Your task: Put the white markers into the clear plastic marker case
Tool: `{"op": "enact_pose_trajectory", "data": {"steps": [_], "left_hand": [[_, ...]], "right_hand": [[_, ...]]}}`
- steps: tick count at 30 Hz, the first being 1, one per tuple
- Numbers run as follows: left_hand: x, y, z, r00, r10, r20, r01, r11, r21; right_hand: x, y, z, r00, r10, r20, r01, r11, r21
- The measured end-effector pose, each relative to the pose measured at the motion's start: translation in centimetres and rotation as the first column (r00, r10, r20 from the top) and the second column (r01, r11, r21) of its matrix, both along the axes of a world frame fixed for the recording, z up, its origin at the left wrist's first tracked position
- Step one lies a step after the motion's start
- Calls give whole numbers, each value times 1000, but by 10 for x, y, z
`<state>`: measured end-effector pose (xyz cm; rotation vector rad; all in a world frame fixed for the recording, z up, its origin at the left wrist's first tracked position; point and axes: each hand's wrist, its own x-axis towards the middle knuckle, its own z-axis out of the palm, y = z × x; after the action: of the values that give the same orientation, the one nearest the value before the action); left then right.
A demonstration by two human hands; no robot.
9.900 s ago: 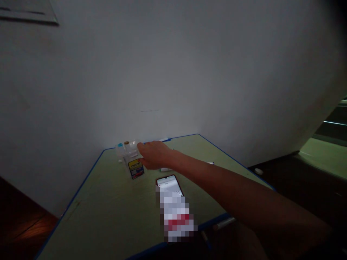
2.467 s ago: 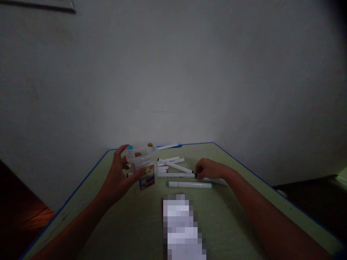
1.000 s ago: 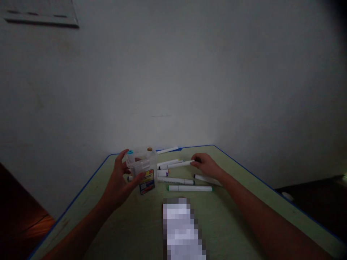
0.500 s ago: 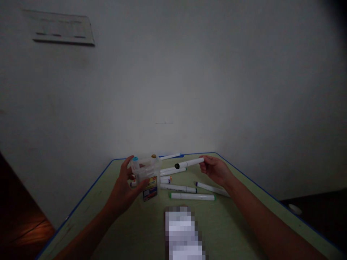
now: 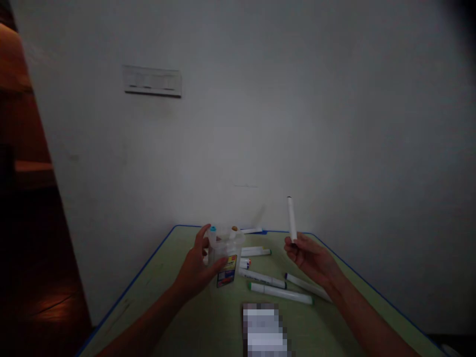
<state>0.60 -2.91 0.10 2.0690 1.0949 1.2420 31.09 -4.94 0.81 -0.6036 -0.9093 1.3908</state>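
My left hand (image 5: 199,265) is wrapped around a clear plastic container (image 5: 233,245) with a colourful label on its front. A blue-capped marker (image 5: 212,235) and a brown-ended marker (image 5: 234,231) stand inside it. Raised over the right part of the table, a white marker (image 5: 292,218) points almost straight up, its lower end pinched in the fingers of my right hand (image 5: 308,253). Between and below the hands lie several white markers, among them a green-ended marker (image 5: 280,293) and a dark-ended marker (image 5: 264,278). Another marker (image 5: 307,286) lies partly behind my right forearm.
The green table (image 5: 156,322) has a blue edge and meets a pale wall (image 5: 238,124). A phone-like object with a blurred screen (image 5: 264,329) lies near the front. A switch panel (image 5: 152,81) is on the wall, and a reddish-lit opening (image 5: 29,124) shows at far left.
The white marker in my right hand has turned from nearly level to upright and is higher. My left hand still holds the container. The whole view has shifted, with the scene now further right.
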Motion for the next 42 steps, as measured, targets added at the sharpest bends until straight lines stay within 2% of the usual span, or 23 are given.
{"op": "enact_pose_trajectory", "data": {"steps": [5, 9, 14, 18, 26, 34, 39, 42], "left_hand": [[0, 1, -4, 1000, 20, 2, -20, 1000, -4], [0, 0, -4, 1000, -12, 16, 12, 1000, 1], [1, -1, -1, 999, -22, 28, 22, 1000, -9], [0, -1, -2, 999, -37, 33, 37, 999, -7], [-1, 0, -3, 997, -70, 37, 68, 997, 48], [-1, -2, -2, 999, -43, 14, 43, 998, 48], [0, -2, -1, 999, -45, 16, 44, 998, 40], [0, -1, -2, 999, -43, 11, 42, 998, 38]], "right_hand": [[-26, -7, 15, 987, 11, 159, -23, 997, 72], [-45, -4, 42, 946, -9, 324, -24, 995, 98], [-73, 6, 83, 840, -68, 538, -26, 986, 165], [-95, 18, 102, 758, -51, 651, -78, 983, 168], [-125, 32, 111, 653, -56, 756, -120, 977, 176], [-138, 38, 105, 545, -37, 838, -156, 977, 145], [-144, 37, 105, 384, -101, 918, -169, 970, 177], [-146, 30, 110, 224, -169, 960, -222, 950, 219]]}}
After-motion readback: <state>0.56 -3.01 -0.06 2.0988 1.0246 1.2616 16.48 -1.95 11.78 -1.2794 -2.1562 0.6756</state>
